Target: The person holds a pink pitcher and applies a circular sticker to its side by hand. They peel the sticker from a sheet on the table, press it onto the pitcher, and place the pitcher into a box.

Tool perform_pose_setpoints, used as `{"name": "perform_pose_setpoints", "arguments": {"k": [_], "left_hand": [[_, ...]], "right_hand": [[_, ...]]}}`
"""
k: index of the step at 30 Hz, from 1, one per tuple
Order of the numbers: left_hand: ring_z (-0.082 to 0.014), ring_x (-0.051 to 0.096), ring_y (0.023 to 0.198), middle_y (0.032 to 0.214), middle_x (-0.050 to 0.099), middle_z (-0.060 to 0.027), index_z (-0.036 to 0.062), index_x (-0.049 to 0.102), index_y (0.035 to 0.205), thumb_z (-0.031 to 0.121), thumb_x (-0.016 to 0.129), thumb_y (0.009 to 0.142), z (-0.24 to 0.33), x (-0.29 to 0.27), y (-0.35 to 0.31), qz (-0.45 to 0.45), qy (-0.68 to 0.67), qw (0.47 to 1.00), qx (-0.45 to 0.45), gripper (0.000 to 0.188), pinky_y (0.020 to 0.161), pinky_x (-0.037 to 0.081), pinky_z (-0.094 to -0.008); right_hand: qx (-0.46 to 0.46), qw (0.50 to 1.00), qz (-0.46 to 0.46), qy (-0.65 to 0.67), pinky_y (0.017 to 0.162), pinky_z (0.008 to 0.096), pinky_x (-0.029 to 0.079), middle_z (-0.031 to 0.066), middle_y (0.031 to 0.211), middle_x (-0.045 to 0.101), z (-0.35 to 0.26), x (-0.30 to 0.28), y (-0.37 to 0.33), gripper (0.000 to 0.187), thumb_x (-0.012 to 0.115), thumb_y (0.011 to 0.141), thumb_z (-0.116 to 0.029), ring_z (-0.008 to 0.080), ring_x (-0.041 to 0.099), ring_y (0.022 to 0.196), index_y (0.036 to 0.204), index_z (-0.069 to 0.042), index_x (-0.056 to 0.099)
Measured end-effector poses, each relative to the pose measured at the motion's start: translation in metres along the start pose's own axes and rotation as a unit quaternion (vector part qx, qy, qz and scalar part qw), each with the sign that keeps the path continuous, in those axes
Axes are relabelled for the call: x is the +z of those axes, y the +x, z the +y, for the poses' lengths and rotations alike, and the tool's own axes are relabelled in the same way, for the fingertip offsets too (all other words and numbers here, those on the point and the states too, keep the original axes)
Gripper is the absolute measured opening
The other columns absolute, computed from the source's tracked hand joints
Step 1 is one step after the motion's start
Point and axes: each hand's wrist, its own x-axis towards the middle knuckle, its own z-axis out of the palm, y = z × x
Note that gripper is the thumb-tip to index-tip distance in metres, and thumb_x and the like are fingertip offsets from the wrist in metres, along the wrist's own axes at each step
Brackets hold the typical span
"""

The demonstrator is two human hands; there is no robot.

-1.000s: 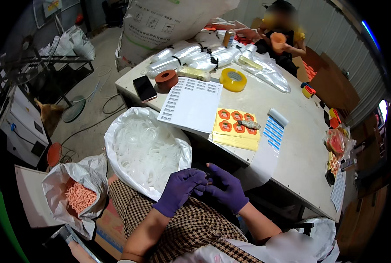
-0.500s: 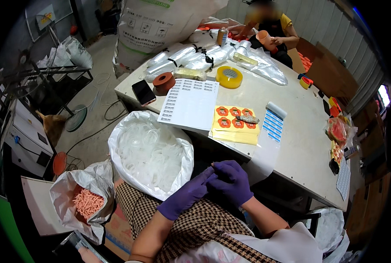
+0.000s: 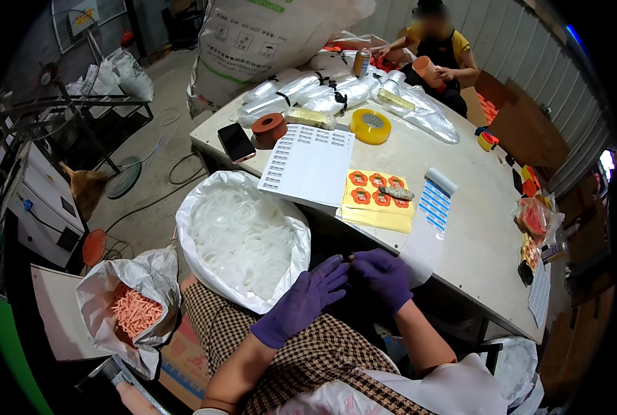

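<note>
My left hand [image 3: 303, 302], in a purple glove, is above my lap with its fingers stretched out and slightly spread. Just to its right, my right hand [image 3: 383, 278] wears a matching glove, its fingers curled and pinched together. A small brownish spot shows at the right fingertips, too small to name. The two hands are close but apart. Nearest to the left hand is a white woven sack [image 3: 300, 266] filled with clear plastic rings [image 3: 238, 232]. Beyond the right hand lie sheets of red-and-yellow flower stickers [image 3: 376, 216] with a small grey, lumpy object [image 3: 396, 193] on top.
The table [image 3: 485, 228] holds a label sheet [image 3: 305, 169], a blue label strip [image 3: 436, 207], yellow tape [image 3: 370, 126], brown tape [image 3: 269, 127], a phone [image 3: 236, 142] and plastic bundles [image 3: 291, 90]. A pink-peg sack [image 3: 135, 311] stands left. A co-worker [image 3: 454, 52] holds an orange cup-shaped piece [image 3: 424, 68].
My hands have come apart from touching each other. The left fingers have spread open, and the right hand has shifted slightly right. The whole view has shifted a little.
</note>
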Motion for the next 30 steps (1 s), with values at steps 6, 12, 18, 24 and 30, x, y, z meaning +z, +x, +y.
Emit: {"name": "perform_pose_setpoints", "arguments": {"k": [6, 12, 18, 24, 30], "left_hand": [[-0.0217, 0.031, 0.145, 0.159, 0.03, -0.0133, 0.0037, 0.015, 0.159, 0.046, 0.046, 0.105, 0.01, -0.025, -0.01, -0.035, 0.177, 0.983, 0.029, 0.076, 0.12, 0.026, -0.0394], [-0.0225, 0.04, 0.141, 0.155, 0.04, -0.0125, 0.0041, 0.037, 0.152, 0.028, 0.063, 0.1, 0.056, -0.02, -0.095, 0.037, 0.268, 0.962, 0.022, 0.063, 0.114, 0.038, -0.0382], [-0.0236, 0.059, 0.117, 0.131, 0.061, -0.0127, -0.0018, 0.059, 0.132, 0.019, 0.058, 0.1, 0.068, -0.142, -0.307, 0.432, 0.346, 0.82, 0.145, 0.038, 0.1, 0.047, -0.0357], [-0.0098, 0.059, 0.074, 0.09, 0.068, -0.0031, 0.002, 0.065, 0.125, 0.017, 0.062, 0.095, 0.074, -0.335, -0.465, 0.748, 0.343, 0.546, 0.156, 0.033, 0.068, 0.051, -0.027], [-0.043, 0.056, 0.116, 0.131, 0.058, -0.0268, 0.0117, 0.035, 0.155, 0.033, 0.063, 0.089, 0.031, -0.513, -0.542, 0.764, 0.208, 0.589, -0.162, 0.075, 0.103, 0.045, -0.0493]], "right_hand": [[-0.275, 0.938, -0.068, -0.201, 0.076, 0.0317, 0.054, 0.0106, 0.093, 0.071, -0.001, 0.044, 0.001, 0.023, 0.078, 0.079, -0.006, 0.0204, 0.068, 0.085, 0.101, -0.004, 0.074], [-0.075, 0.985, -0.117, 0.099, 0.062, 0.0213, 0.039, -0.0053, 0.075, 0.051, 0.077, 0.006, 0.104, 0.018, 0.056, 0.103, -0.013, 0.0063, 0.048, 0.07, 0.087, -0.007, 0.061], [-0.055, 0.981, -0.002, 0.186, 0.061, 0.0254, 0.039, -0.0027, 0.078, 0.052, 0.002, 0.104, 0.074, 0.014, 0.054, 0.105, -0.017, 0.0083, 0.048, 0.069, 0.096, -0.007, 0.058], [0.008, 0.992, -0.117, 0.053, 0.067, 0.0217, 0.041, -0.0018, 0.084, 0.053, 0.043, 0.086, 0.106, 0.021, 0.052, 0.106, -0.026, 0.0085, 0.048, 0.073, 0.099, -0.007, 0.058], [0.25, 0.942, -0.063, 0.216, 0.061, 0.0241, 0.042, -0.0064, 0.077, 0.051, -0.034, 0.179, 0.056, 0.012, 0.058, 0.103, -0.027, 0.0072, 0.05, 0.068, 0.099, -0.016, 0.06]]}}
